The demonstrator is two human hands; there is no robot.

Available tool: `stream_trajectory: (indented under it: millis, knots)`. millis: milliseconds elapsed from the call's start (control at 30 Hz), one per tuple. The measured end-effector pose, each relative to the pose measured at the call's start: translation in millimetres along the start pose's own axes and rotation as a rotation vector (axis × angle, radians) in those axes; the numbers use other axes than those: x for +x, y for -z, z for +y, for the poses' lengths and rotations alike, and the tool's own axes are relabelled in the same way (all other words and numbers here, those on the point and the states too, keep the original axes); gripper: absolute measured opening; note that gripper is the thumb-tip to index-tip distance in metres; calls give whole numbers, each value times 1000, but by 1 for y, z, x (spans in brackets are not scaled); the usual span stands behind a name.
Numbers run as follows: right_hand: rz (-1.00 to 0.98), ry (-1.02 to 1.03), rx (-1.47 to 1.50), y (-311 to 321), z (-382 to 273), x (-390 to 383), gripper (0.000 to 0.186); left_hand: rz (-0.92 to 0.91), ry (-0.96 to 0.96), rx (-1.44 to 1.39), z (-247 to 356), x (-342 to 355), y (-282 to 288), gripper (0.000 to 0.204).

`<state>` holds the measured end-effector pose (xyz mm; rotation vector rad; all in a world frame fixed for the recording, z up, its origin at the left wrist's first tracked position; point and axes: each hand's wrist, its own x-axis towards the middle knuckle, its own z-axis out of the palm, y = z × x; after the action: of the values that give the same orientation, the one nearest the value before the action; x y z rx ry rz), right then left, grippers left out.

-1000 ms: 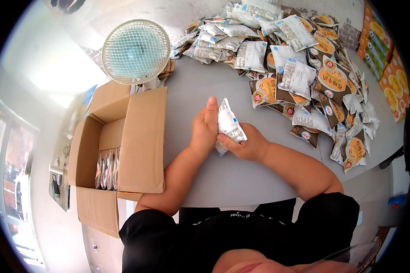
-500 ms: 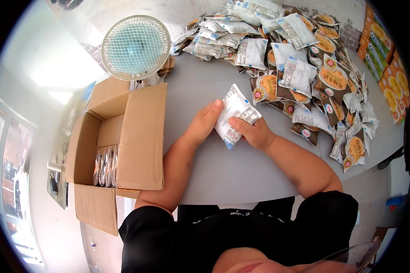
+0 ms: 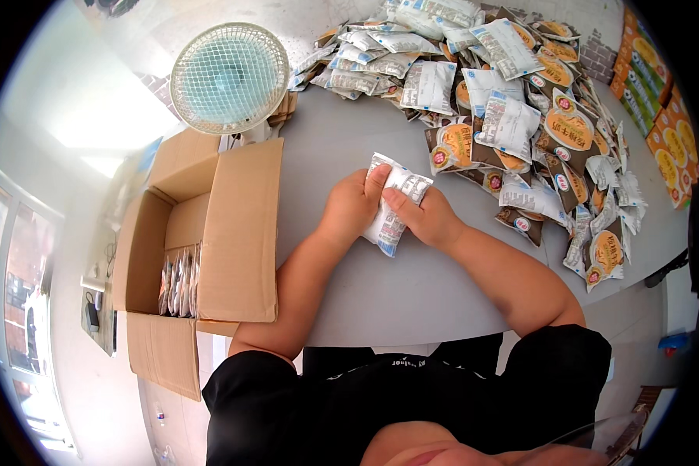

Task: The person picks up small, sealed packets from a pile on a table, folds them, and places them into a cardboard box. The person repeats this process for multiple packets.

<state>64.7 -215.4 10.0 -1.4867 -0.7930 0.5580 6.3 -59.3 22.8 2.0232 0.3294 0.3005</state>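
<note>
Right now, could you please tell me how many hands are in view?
2: the left hand grips the left side of the white packet, and the right hand grips its right side. No other hands show.

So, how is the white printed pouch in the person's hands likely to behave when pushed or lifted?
The white printed pouch probably flexes, since its surface looks wrinkled. It is likely light, being small beside the left hand and right hand. Its flattened pillow shape should make rolling unlikely.
</note>
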Motion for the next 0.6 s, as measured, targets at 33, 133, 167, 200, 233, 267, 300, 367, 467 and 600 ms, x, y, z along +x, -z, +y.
stream_trajectory:
  millis: [33, 133, 167, 200, 233, 267, 300, 367, 467, 600]
  knots:
    - [16, 23, -26, -1, 2, 0, 40, 31, -17, 57, 2, -1, 0, 59]
    - [56, 84, -80, -2, 6, -2, 38, 45, -53, 122, 9, -5, 2, 60]
    - [54, 98, -81, -3, 3, -2, 38, 50, -46, 118, 7, -5, 2, 60]
    - [52, 112, -82, -3, 1, -2, 38, 54, -39, 114, 2, -3, 2, 61]
    - [50, 104, -50, -4, 2, -1, 37, 59, -32, 110, -3, 0, 1, 61]
    - [50, 94, -17, -4, 4, 0, 37, 37, -26, 37, -9, 3, -1, 62]
    - [51, 85, 16, -5, 7, 1, 37, 15, -21, -35, -15, 6, -3, 62]
    - [45, 101, 52, -4, 11, 1, 36, -52, 5, -207, -20, 7, -3, 62]
    - [92, 116, 165, -4, 9, 1, 36, -240, 39, -437, -13, 4, 1, 59]
    - [107, 34, 298, 5, 8, 5, 35, -458, 107, -509, -10, 4, 5, 56]
